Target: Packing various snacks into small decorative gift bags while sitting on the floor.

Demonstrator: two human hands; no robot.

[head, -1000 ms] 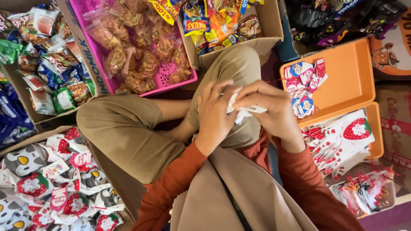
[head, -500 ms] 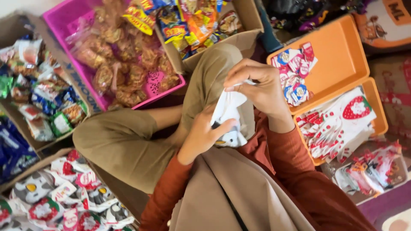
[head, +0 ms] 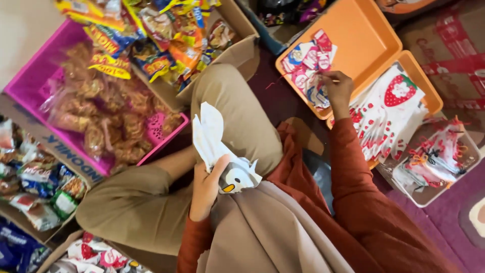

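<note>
My left hand [head: 205, 188] grips a white paper goodie bag [head: 220, 151] printed with an animal face and a yellow beak, held upright over my lap. My right hand [head: 337, 89] has reached out to the orange tray [head: 374, 45] and its fingers rest on a pile of small red, white and blue tags [head: 309, 71]. Whether it has pinched a tag cannot be told. Beside the tags, a stack of strawberry-print bags [head: 390, 115] lies in the tray's lower half.
A pink basket [head: 30, 81] holds clear bags of brown snacks [head: 106, 121]. A cardboard box of colourful snack packets [head: 161, 35] stands beyond my knee. More packets [head: 40, 187] fill a box at left. A tray of tied ribbons [head: 434, 156] sits at right.
My right hand let go of the white bag and moved out to the tags in the orange tray. My left hand keeps the bag, now opened at the top. The view has tilted.
</note>
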